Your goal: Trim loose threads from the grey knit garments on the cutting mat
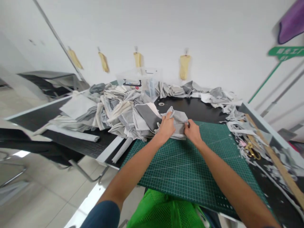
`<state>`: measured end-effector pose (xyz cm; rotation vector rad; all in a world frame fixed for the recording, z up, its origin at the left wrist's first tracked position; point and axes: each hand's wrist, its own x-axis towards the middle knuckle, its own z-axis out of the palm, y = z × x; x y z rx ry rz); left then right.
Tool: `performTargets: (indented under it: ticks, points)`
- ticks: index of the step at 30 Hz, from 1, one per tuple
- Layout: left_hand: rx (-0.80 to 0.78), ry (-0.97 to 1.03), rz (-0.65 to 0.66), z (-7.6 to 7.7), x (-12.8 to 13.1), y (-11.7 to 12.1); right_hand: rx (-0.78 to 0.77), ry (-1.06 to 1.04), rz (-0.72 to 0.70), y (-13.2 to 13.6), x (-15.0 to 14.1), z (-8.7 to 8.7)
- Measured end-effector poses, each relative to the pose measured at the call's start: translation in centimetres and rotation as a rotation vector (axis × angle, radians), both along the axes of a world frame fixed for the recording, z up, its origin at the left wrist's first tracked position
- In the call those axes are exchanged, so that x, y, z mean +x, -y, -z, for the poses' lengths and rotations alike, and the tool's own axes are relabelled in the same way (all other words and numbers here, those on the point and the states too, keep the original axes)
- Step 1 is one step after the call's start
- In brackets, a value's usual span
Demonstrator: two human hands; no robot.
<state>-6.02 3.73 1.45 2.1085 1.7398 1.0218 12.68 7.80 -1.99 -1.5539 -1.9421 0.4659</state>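
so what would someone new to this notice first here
Probably the big green cutting mat spread at the front of the table, with both hands working a piece of gray cloth at its far edge. Next, the heap of gray and off-white fabric piled to the left of the mat. Behind it all, four yellow gloves hang in a row on the white wall.

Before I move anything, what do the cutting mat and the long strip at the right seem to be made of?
Cutting mat: probably matte plastic or vinyl, green, lying flat with a fine printed grid. Long strip: looks like bare wood, given its tan colour, though coated board is possible.
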Motion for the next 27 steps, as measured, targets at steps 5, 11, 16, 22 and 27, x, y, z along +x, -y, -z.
performTargets:
  ticks: [5,11,16,22,27]
  points:
    - [0.065,-0.036,-0.341,-3.3,-6.1,1.9,-0.047,-0.065,-0.142,-1.6,-8.6,-1.0]
    - [0.090,-0.260,-0.361,-0.7,-7.0,3.1,-0.164,-0.090,-0.107,-2.6,-11.7,1.1]
    - [-0.032,-0.463,-0.198,2.5,-5.9,2.0,-0.234,-0.153,-0.199,-3.1,-11.6,2.5]
    - [-0.105,-0.559,-0.267,4.2,-8.1,1.1,-0.302,-0.284,-0.364,-2.8,-14.9,3.4]
    - [-0.135,-0.550,-0.307,4.0,-10.6,1.0,-0.350,-0.326,-0.443,-2.3,-18.9,3.5]
